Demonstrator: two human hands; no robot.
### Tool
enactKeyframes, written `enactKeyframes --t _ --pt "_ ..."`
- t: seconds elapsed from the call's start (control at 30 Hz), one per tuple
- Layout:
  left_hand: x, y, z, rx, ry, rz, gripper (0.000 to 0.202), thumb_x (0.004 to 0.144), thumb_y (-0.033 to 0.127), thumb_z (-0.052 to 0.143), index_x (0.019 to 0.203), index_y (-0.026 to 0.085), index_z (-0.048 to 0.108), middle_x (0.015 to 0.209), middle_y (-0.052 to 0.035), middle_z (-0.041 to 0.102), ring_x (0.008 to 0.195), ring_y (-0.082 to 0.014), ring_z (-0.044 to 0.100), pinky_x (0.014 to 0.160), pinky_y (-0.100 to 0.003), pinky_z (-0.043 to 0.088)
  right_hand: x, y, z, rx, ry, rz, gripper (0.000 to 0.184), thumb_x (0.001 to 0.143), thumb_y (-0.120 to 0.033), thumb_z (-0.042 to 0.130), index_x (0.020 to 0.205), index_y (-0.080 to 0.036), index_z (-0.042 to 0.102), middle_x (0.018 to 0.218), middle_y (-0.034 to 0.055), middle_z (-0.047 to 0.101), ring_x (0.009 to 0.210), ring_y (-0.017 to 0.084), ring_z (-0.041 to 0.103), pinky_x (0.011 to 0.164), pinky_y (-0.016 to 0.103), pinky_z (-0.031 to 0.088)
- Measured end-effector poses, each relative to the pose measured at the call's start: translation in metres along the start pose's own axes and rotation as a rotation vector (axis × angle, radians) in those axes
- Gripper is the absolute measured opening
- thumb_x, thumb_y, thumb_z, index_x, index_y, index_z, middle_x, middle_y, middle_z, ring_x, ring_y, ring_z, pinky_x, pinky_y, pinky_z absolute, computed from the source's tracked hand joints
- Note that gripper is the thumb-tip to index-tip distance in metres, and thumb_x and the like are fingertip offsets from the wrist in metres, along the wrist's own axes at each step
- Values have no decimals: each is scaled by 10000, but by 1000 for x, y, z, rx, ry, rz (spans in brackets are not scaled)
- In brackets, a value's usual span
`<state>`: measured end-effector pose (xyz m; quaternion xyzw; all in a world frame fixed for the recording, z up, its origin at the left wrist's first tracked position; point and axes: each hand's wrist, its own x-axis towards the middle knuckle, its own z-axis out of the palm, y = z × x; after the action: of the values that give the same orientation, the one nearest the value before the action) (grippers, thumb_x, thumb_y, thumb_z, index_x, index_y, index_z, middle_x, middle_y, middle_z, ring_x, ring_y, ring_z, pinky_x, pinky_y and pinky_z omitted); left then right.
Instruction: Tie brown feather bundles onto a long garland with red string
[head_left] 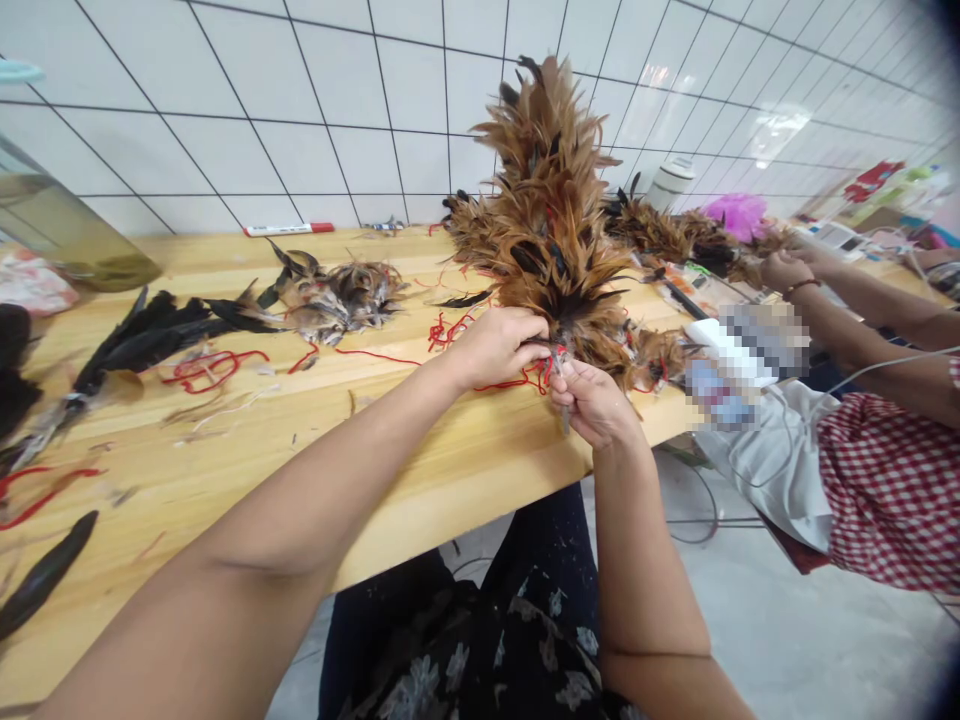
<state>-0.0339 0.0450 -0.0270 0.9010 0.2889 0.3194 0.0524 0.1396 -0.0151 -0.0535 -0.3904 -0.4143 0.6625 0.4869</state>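
A brown feather duster (547,210) stands upright over the wooden table's front edge (465,490). My left hand (499,345) is closed round its lower feathers, just above the base. My right hand (592,400) sits right below, its fingers pinched on the duster's stem, where red thread (534,377) is wound. Loose red thread (210,368) lies on the table to the left.
Piles of dark and brown loose feathers (330,295) lie on the left and middle of the table. A red-and-white marker (289,229) rests by the tiled wall. At the right, another person's hand (784,270) works among more feather dusters (675,235), with a pink one (739,215) behind.
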Motion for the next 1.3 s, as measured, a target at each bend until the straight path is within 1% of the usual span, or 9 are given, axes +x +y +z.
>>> enactKeyframes --t 0.43,0.63,0.73,0.83,0.9,1.0,1.17,1.23,1.3 --pt "2 7 2 -105 17 -134 127 832 273 584 809 155 627 791 -41 660 778 -163 588 746 -287 432 2 -2 3 40 45 20 286 666 -310 776 690 -160 533 530 -66 439 456 30 314 431 179 210" --pt "3 -12 4 -421 250 -403 321 751 193 596 1067 137 589 1085 -92 671 981 -184 621 897 -339 481 3 -19 8 27 95 -75 249 742 -187 666 617 -175 451 527 -60 399 453 33 292 428 166 227" --pt "2 -9 9 -780 78 -503 309 721 81 519 1021 126 580 1026 -100 686 949 -159 649 885 -320 504 3 -24 8 23 133 -107 239 763 -174 640 621 -181 448 527 -61 379 450 41 275 418 165 230" --pt "2 9 11 -1101 -195 -423 242 746 102 535 978 138 593 950 -92 694 927 -148 658 868 -302 510 2 -25 7 3 137 -129 246 781 -205 646 623 -183 459 523 -64 367 448 40 262 419 166 242" --pt "2 20 12 -1191 -305 -388 218 787 179 572 1000 143 597 876 -82 687 827 -137 655 777 -276 519 3 -23 7 -37 147 -152 293 794 -272 661 612 -188 448 523 -64 360 445 41 263 423 176 258" --pt "3 27 13 -1064 -336 -447 210 796 258 605 969 138 609 733 -31 651 619 -98 574 606 -223 471 4 -20 9 -107 205 -222 342 778 -384 688 613 -197 454 520 -62 364 449 50 275 419 192 255" --pt "8 20 11 -634 -49 -492 193 819 266 518 687 144 590 657 6 608 629 -100 525 632 -223 422 9 -13 7 -233 363 -327 354 756 -478 684 644 -201 495 540 -51 400 475 64 309 440 203 273" --pt "9 20 6 -570 33 -518 166 800 235 507 685 145 585 655 4 610 633 -106 530 632 -227 410 11 -10 2 -296 456 -345 338 770 -483 664 658 -204 511 555 -45 419 482 71 316 455 214 279" --pt "9 22 2 -575 57 -505 143 778 188 485 691 144 590 676 -2 627 641 -106 538 631 -226 407 12 -8 -5 -332 441 -300 304 798 -475 629 693 -210 523 579 -38 442 500 84 332 475 225 286"
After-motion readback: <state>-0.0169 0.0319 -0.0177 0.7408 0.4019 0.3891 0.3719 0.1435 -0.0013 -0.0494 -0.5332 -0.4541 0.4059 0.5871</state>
